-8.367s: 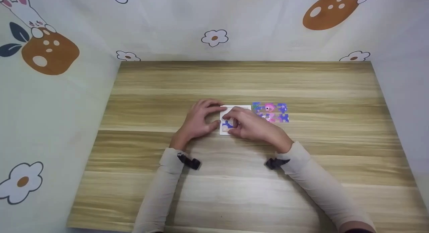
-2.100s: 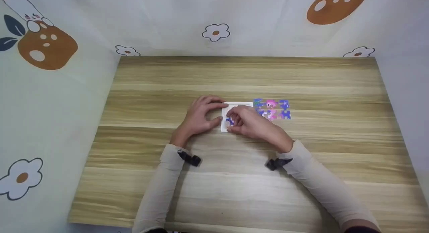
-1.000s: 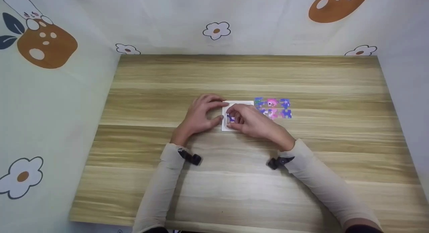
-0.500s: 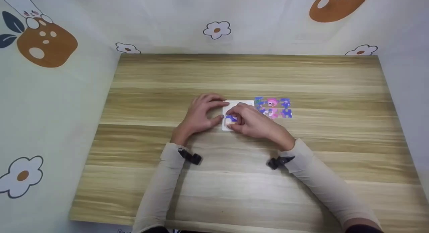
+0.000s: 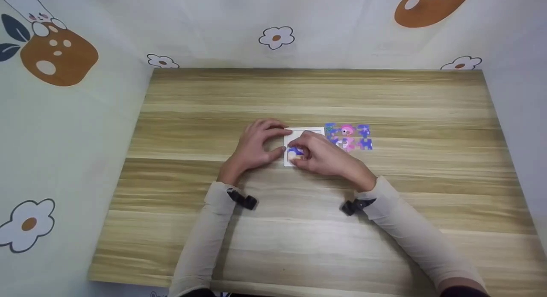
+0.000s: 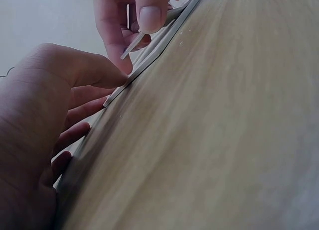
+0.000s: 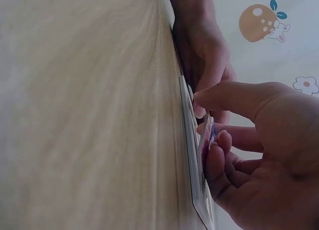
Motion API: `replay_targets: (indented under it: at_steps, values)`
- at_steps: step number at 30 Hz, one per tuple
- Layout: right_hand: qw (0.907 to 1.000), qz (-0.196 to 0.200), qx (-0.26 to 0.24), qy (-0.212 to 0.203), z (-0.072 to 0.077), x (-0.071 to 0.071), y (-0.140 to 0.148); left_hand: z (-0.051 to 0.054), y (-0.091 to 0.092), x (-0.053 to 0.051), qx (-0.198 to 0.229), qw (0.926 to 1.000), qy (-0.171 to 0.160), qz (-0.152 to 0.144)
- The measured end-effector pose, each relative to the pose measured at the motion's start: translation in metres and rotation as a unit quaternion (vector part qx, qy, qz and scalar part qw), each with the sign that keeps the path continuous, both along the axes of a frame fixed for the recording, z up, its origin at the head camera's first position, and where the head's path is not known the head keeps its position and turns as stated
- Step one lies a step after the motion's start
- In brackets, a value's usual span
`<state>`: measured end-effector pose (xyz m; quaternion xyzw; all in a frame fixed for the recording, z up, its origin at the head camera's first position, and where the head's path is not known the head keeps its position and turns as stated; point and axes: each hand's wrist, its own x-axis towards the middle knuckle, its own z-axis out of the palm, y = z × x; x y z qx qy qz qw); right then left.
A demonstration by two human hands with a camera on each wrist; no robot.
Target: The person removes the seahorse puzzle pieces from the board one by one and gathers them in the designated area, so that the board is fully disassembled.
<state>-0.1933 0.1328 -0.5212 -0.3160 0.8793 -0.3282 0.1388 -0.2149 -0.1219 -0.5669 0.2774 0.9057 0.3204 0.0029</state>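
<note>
A small white puzzle tray (image 5: pixel 305 128) lies flat near the middle of the table. My left hand (image 5: pixel 255 147) rests at its left side, index fingertip on the upper left corner and thumb against the left edge, fingers loosely bent. Over the tray's lower left part, my right hand (image 5: pixel 322 156) pinches a jigsaw puzzle piece (image 5: pixel 294 153) with blue, white and yellowish print. In the left wrist view the piece (image 6: pixel 132 45) appears as a thin tilted slab under the right thumb. The right wrist view shows the piece (image 7: pixel 204 135) slanted above the tray (image 7: pixel 188 135). My right hand hides the tray's right part.
Several loose puzzle pieces (image 5: pixel 348 136), blue and pink, lie in two rows just right of the tray. A wood-grain table (image 5: pixel 273 237) is bordered at the back and sides by pale patterned cloth (image 5: pixel 213 32). Black wrist cameras (image 5: pixel 243 199) sit on both cuffs.
The pinched piece has been turned in my right fingers, and more of its printed face shows now. My left hand stays at the tray. The whole view has shifted slightly.
</note>
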Motion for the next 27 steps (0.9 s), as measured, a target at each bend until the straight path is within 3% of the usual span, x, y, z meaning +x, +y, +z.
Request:
replay_targets:
  at_steps: [12,21,27]
  values:
    - [0.9998,0.003,-0.020,0.004,-0.0010,-0.0020,-0.0004,-0.0010,0.0000,-0.0007,0.006,1.0000,-0.002,0.001]
    - [0.9998,-0.018,-0.001,0.006,0.0007,0.0007,-0.0003,-0.0003,0.0000,0.0002,0.015,0.9999,0.000,-0.002]
    - [0.9999,-0.010,0.002,0.010,0.0003,0.0002,0.0007,0.0001,0.0003,0.0002,0.008,1.0000,-0.004,0.000]
